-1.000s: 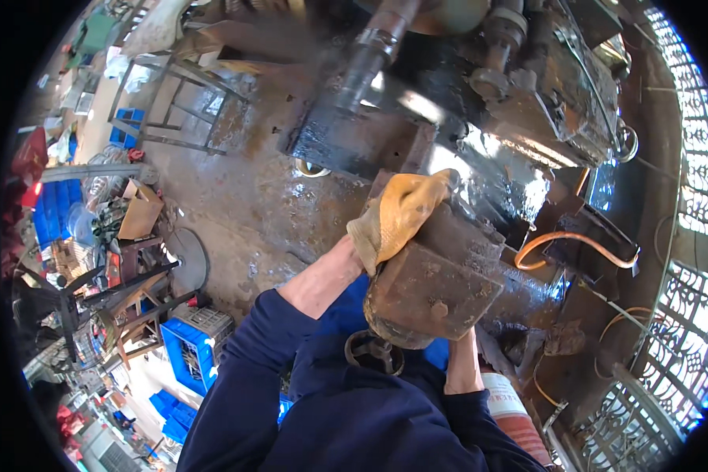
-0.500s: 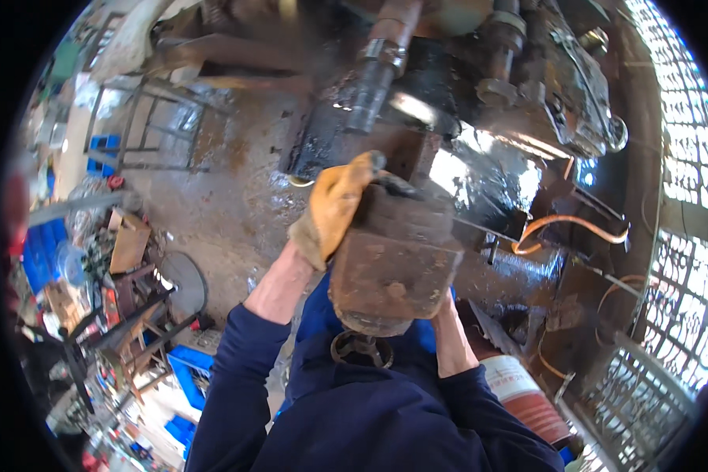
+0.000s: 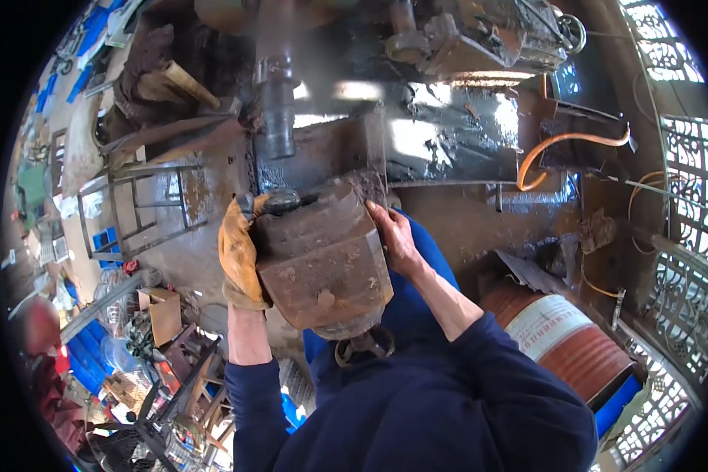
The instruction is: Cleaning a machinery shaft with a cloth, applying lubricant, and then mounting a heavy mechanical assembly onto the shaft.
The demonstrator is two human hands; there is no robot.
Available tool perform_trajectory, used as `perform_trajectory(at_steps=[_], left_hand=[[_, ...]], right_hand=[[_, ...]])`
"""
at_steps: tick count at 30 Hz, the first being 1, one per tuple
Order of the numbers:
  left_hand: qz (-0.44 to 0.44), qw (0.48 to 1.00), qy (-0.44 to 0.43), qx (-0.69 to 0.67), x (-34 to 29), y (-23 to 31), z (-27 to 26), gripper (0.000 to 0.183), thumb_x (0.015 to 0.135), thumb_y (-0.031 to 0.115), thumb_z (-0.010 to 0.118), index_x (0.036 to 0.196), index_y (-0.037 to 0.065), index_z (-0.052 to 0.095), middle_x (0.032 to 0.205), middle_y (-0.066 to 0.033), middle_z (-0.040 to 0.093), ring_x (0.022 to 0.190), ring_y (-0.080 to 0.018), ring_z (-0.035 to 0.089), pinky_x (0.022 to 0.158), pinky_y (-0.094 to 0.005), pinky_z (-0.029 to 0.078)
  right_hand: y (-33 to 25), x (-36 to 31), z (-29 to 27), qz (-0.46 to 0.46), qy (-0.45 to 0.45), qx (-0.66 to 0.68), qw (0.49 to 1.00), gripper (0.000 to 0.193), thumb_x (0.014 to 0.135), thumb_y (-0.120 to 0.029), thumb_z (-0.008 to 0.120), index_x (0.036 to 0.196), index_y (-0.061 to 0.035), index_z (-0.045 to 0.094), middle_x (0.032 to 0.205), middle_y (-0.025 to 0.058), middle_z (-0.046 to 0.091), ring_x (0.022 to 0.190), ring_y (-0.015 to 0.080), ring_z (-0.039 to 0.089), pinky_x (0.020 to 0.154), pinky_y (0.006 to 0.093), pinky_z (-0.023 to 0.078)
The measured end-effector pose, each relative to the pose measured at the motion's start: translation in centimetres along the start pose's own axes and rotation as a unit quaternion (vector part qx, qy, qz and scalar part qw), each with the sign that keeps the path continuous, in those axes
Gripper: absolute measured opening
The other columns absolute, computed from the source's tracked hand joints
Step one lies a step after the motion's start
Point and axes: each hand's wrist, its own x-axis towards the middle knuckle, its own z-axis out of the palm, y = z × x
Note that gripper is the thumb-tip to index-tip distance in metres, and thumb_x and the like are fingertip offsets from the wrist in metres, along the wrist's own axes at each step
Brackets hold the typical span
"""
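In front of my body is a heavy brown metal machine part (image 3: 322, 271), box-shaped and grimy, with a small handwheel (image 3: 385, 340) at its near end. My left hand (image 3: 240, 252), in a worn yellow work glove, grips its left side, close to a dark rounded handle (image 3: 282, 201) at the far left corner. My right hand (image 3: 397, 240) is bare and presses its fingers against the far right edge. Whether anything supports the part from below is hidden. Beyond it, a stepped metal shaft (image 3: 277, 118) points toward me.
Wet dark machine sheeting (image 3: 464, 138) lies ahead to the right, with an orange hose (image 3: 574, 141) beside it. A red and white drum (image 3: 558, 338) stands near my right arm. A metal frame (image 3: 145, 208) and cluttered boxes (image 3: 161, 311) are at the left.
My right hand, earlier hidden behind the machine part, now shows on its right edge. My gloved left hand is lower along the left side. The whole view has shifted, with the part further left.
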Motion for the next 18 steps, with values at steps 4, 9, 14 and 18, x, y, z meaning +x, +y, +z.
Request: perform_trajectory(at_steps=[4,9,14,18], left_hand=[[-0.044,0.999,-0.020,0.021,0.0,-2.2,-3.1,0.045,0.107,0.034,0.043,0.134,0.000,0.055,0.122,-0.0108,0.065,0.108,-0.0213,0.062,0.097,-0.0349,0.048],[-0.043,0.998,-0.044,-0.001,2.0,-0.8,-3.2,0.041,0.106,0.036,0.048,0.133,0.005,0.054,0.124,-0.0078,0.060,0.104,-0.0203,0.062,0.091,-0.0347,0.055],[-0.102,0.988,-0.082,-0.078,4.0,1.2,-2.6,0.047,0.106,0.038,0.046,0.126,-0.001,0.062,0.119,-0.0079,0.066,0.106,-0.0153,0.057,0.098,-0.0315,0.042],[-0.120,0.985,-0.047,-0.115,6.4,0.2,-2.4,0.051,0.105,0.042,0.046,0.126,-0.001,0.061,0.116,-0.0069,0.068,0.103,-0.0159,0.059,0.096,-0.0316,0.045]], right_hand=[[1.2,0.1,0.6,-0.004,-0.001,-0.007,1.000,0.081,0.087,-0.054,0.073,0.132,0.0110,0.055,0.122,0.0161,0.066,0.109,0.0218,0.062,0.096,0.0329,0.046],[1.0,-1.0,2.7,-0.021,0.025,0.010,0.999,0.064,0.088,-0.051,0.073,0.119,0.0044,0.065,0.106,0.0084,0.069,0.096,0.0165,0.063,0.088,0.0300,0.048],[0.6,-1.1,4.1,-0.016,0.037,0.075,0.996,0.059,0.088,-0.044,0.076,0.118,0.0050,0.064,0.107,0.0096,0.070,0.093,0.0169,0.065,0.085,0.0302,0.051],[0.3,0.1,5.0,-0.004,0.129,0.001,0.992,0.064,0.087,-0.046,0.075,0.122,0.0063,0.062,0.111,0.0110,0.070,0.098,0.0182,0.065,0.089,0.0311,0.050]])
